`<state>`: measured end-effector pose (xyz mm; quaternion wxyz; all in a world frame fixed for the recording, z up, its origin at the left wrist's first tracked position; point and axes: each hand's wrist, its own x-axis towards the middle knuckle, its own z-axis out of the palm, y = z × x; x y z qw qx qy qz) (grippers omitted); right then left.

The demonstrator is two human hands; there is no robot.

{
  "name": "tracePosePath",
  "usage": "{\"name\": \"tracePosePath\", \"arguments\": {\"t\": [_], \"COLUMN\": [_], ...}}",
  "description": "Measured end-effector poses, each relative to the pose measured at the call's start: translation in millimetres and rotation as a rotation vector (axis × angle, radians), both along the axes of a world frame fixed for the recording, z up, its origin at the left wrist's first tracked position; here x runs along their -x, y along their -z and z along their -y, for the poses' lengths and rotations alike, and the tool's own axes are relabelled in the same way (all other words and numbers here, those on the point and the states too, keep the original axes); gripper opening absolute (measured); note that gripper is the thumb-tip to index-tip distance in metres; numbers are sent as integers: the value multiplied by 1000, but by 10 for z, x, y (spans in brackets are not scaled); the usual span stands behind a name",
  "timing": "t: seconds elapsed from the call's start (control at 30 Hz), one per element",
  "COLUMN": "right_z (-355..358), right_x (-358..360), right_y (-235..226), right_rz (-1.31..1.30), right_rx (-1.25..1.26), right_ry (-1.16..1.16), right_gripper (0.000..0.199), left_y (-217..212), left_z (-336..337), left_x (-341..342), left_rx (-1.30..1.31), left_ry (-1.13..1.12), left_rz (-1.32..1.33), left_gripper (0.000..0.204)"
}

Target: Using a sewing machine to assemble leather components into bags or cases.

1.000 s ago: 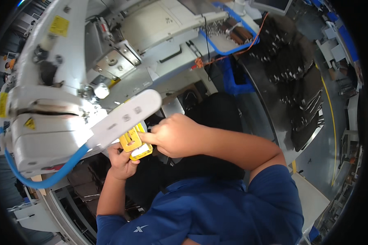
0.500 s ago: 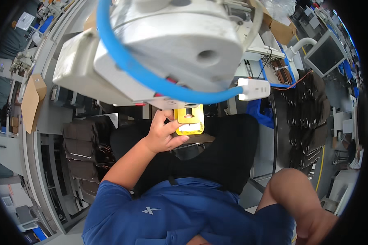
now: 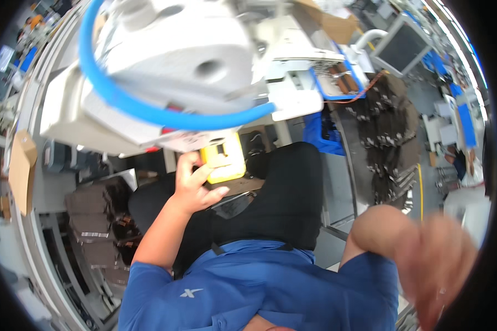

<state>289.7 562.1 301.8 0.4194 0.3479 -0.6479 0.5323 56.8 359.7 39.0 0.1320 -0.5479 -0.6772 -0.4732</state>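
"So, what fills the place?"

"A big white machine takes up the top, with a blue hose looped across its front. On the right, dark cloth pieces lie piled along a side table. A blue tray of small parts sits by that table's far left corner, with a screen behind it. Brown cloth bundles are stacked on the left."

"And the yellow frame?"

"Just under the machine's near edge, above the person's lap, its far end partly hidden. The left hand is at its left side, fingers bent against it, thumb stretched out below its near edge. I can't tell how firmly it grips."

"The other one?"

"The right hand is raised well apart from the frame, to the right. It's blurred, the fingers look curled, and I can't tell if it holds anything."

"How much room is there?"

"The machine hangs close over the frame's far side. From the frame's right side, open space reaches over the black trousers to the table's left edge. The right hand is in open air, out past the table's near end."
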Motion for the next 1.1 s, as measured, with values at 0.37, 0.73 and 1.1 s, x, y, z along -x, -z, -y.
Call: {"name": "tracePosePath", "arguments": {"t": [0.37, 0.73, 1.1], "right_z": [-2693, -3529, -2320], "right_x": [1170, 1890, 1074], "right_y": [2451, 2867, 2339], "right_rz": [873, 852, 686], "right_rx": [-622, -915, -47], "right_ry": [1533, 1670, 1480], "right_gripper": [27, 27, 33], "left_y": [67, 217, 683], "left_z": [-5, 160, 564], "left_x": [-55, -234, 198], "left_rx": [-16, -48, 598], "left_ry": [13, -116, -165], "left_rz": [64, 81, 211], "left_gripper": [55, 59, 37]}}
